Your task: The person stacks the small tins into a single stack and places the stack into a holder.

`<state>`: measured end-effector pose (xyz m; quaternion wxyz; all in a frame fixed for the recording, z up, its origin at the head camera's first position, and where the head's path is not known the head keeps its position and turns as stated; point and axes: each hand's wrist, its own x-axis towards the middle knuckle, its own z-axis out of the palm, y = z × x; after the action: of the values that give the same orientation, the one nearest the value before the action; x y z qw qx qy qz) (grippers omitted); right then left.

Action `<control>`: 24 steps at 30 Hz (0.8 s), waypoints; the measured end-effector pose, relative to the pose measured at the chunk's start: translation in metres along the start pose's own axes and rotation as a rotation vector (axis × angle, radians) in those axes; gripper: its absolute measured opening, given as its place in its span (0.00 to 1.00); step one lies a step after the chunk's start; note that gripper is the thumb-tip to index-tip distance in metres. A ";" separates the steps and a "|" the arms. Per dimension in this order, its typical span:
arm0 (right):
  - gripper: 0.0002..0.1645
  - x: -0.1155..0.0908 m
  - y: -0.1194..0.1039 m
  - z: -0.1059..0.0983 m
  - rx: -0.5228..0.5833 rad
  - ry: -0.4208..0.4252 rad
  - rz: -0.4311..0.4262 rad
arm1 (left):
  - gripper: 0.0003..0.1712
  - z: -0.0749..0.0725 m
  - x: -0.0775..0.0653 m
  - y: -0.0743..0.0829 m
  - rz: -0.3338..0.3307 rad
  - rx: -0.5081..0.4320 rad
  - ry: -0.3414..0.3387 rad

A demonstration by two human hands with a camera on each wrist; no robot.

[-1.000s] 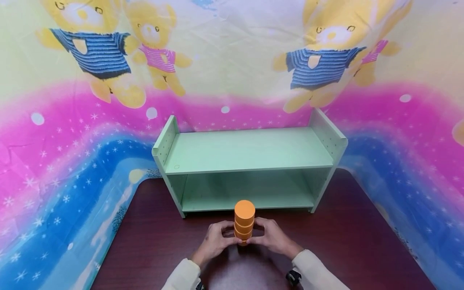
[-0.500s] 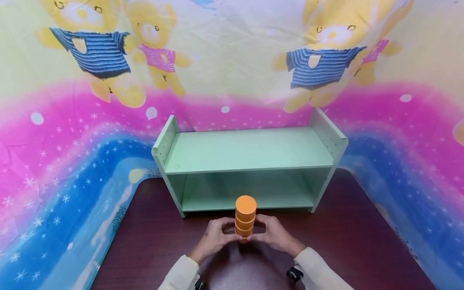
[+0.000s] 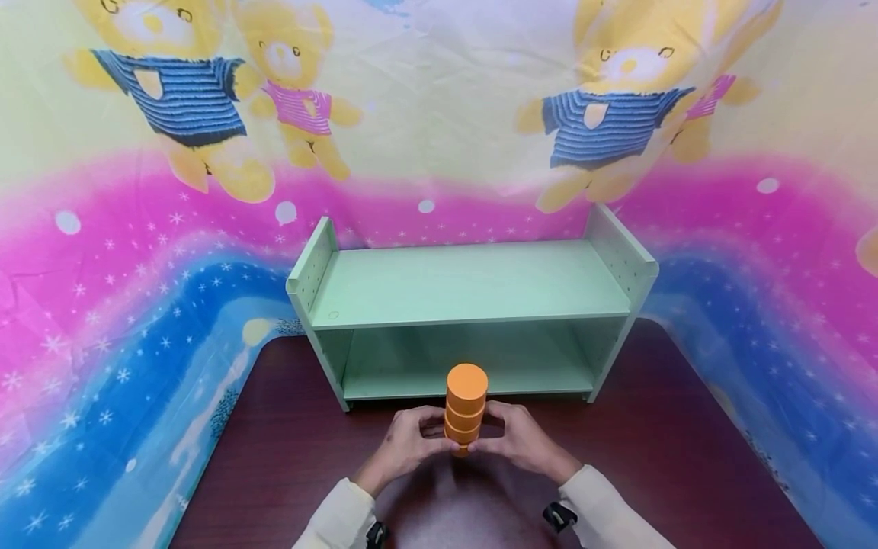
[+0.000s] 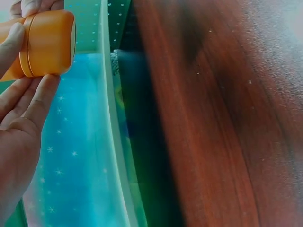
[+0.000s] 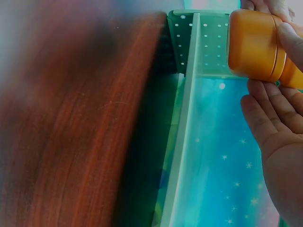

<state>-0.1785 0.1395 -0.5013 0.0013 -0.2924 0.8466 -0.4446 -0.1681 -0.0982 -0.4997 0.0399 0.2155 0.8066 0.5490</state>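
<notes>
An orange cylindrical container (image 3: 466,404) with a flat round top and ring grooves around its side stands upright between my two hands in the head view. My left hand (image 3: 408,438) grips it from the left, the thumb on the near side and fingers behind. From the right, my right hand (image 3: 524,436) holds it the same way, the thumbs nearly meeting low on its front. The left wrist view shows the container (image 4: 49,42) with a seam under the left thumb (image 4: 14,40). In the right wrist view the container's rounded end (image 5: 251,45) sticks out beyond the right hand's fingers.
A pale green two-level shelf (image 3: 473,282) stands on the dark red-brown table (image 3: 274,457), right behind the hands. Its raised side panels (image 3: 620,255) flank the upper board. Behind hangs a cloth (image 3: 439,99) printed with teddy bears. Black straps (image 3: 559,516) circle the wrists.
Both hands have moved slightly forward and up with the orange container between them, toward the shelf. Their grip looks the same, and the shelf has not moved.
</notes>
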 end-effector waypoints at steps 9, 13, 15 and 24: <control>0.31 0.003 -0.009 -0.009 0.004 0.005 -0.003 | 0.25 -0.005 0.003 0.012 0.015 0.018 -0.008; 0.32 0.004 -0.013 -0.013 0.003 0.006 0.011 | 0.26 -0.007 0.006 0.017 0.022 0.022 -0.016; 0.32 0.004 -0.014 -0.015 -0.005 0.007 0.012 | 0.26 -0.007 0.007 0.018 0.019 0.019 -0.021; 0.32 0.009 -0.020 -0.026 0.004 -0.011 0.033 | 0.25 -0.012 0.012 0.028 0.009 0.019 -0.039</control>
<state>-0.1824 0.1461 -0.4679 0.0139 -0.2811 0.8504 -0.4445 -0.1746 -0.0953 -0.4676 0.0509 0.2300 0.8100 0.5371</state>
